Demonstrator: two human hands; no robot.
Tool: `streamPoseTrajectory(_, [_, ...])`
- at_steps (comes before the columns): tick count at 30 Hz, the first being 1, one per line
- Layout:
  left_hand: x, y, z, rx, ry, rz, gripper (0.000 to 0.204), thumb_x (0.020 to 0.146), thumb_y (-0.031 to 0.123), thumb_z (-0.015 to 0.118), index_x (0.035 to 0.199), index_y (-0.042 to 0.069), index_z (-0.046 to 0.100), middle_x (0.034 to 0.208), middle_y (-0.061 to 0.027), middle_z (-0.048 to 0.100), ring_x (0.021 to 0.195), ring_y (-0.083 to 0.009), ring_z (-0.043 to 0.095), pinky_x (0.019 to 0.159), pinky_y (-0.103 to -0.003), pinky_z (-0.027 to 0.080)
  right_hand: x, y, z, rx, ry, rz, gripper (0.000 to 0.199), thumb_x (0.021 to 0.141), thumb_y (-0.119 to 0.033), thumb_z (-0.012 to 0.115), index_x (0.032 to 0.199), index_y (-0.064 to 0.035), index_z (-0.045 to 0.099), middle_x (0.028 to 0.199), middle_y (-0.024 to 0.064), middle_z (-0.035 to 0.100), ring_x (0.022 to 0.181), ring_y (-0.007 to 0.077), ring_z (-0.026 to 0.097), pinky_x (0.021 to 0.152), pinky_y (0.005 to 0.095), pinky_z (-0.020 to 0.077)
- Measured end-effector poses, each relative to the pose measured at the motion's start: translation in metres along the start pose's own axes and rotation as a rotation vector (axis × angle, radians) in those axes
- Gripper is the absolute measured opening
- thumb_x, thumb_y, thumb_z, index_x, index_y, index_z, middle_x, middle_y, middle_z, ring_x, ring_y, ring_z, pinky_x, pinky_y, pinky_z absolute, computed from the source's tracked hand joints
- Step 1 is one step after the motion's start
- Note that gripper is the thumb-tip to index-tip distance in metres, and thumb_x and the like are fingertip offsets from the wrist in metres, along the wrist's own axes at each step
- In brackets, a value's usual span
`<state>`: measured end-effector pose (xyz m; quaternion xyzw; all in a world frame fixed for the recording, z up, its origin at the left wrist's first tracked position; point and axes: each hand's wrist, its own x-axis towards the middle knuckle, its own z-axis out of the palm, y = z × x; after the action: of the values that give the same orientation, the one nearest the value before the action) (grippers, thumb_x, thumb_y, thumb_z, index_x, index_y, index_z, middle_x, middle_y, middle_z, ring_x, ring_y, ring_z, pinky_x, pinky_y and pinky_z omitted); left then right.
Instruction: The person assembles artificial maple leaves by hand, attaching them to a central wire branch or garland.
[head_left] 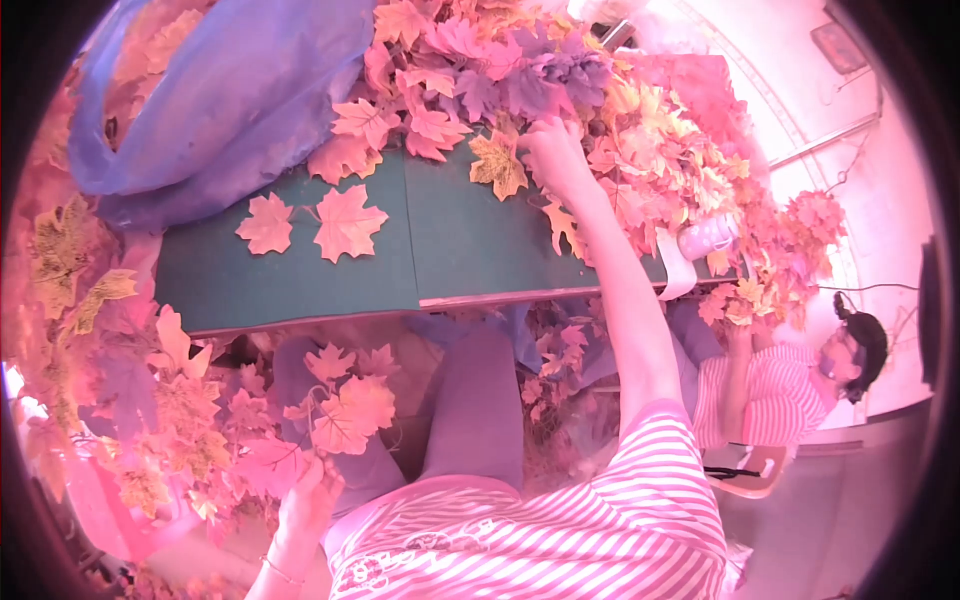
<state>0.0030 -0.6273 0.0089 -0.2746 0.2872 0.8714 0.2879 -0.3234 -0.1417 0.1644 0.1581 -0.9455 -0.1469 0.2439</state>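
My left hand (308, 498) is low at the left, above my lap, its fingers closed on a spray of artificial maple leaves (352, 412). The spray's pinkish-orange leaves hang over my thigh on thin stems. My right arm stretches across the green tabletop (330, 275). At its far side my right hand (556, 158) is closed among the heaped leaves, next to a yellow-orange maple leaf (498, 166). Its fingertips are partly hidden, and I cannot make out what they hold. Two loose pink leaves (350, 222) lie on the tabletop, left of the seam.
A large blue translucent bag (220, 100) covers the table's far left. Leaf garlands (640, 130) pile along the far right, beside a pale roll with a loose strip (706, 238). More leaves (170, 420) crowd my left side. A co-worker in a striped shirt (770, 395) sits at the right.
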Motion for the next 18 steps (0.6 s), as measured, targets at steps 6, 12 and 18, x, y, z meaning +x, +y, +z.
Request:
streamPoseTrajectory(6, [-0.001, -0.002, -0.009, -0.056, 0.053, 0.039, 0.011, 0.105, 0.014, 0.057, 0.115, 0.011, 0.058, 0.102, -0.0003, 0.058, 0.094, -0.0129, 0.058, 0.089, -0.031, 0.050, -0.019, -0.029, -0.066, 0.089, -0.202, 0.099, 0.015, 0.078, -0.010, 0.078, 0.093, -0.0094, 0.077, 0.091, 0.0090, 0.069, 0.099, 0.0294, 0.060, 0.091, 0.0424, 0.0429])
streamPoseTrajectory(12, [0.014, -0.008, -0.009, -0.070, 0.062, -0.015, 0.011, 0.104, 0.013, 0.057, 0.115, 0.011, 0.059, 0.102, -0.0005, 0.060, 0.095, -0.0131, 0.059, 0.091, -0.033, 0.050, -0.002, 0.002, 0.002, 0.183, 0.142, 0.117, 0.015, 0.080, -0.008, 0.070, 0.094, -0.0067, 0.075, 0.092, 0.0100, 0.071, 0.099, 0.0300, 0.061, 0.089, 0.0430, 0.0429])
streamPoseTrajectory(18, [0.013, -0.002, 0.002, -0.019, 0.036, 0.018, 0.010, 0.104, 0.013, 0.057, 0.114, 0.011, 0.060, 0.102, -0.0008, 0.060, 0.095, -0.0132, 0.059, 0.090, -0.033, 0.050, 0.048, 0.018, 0.025, -0.140, -0.392, -0.244, 0.012, 0.074, -0.009, 0.072, 0.086, -0.0080, 0.071, 0.089, 0.0092, 0.069, 0.096, 0.0316, 0.063, 0.085, 0.0425, 0.0468])
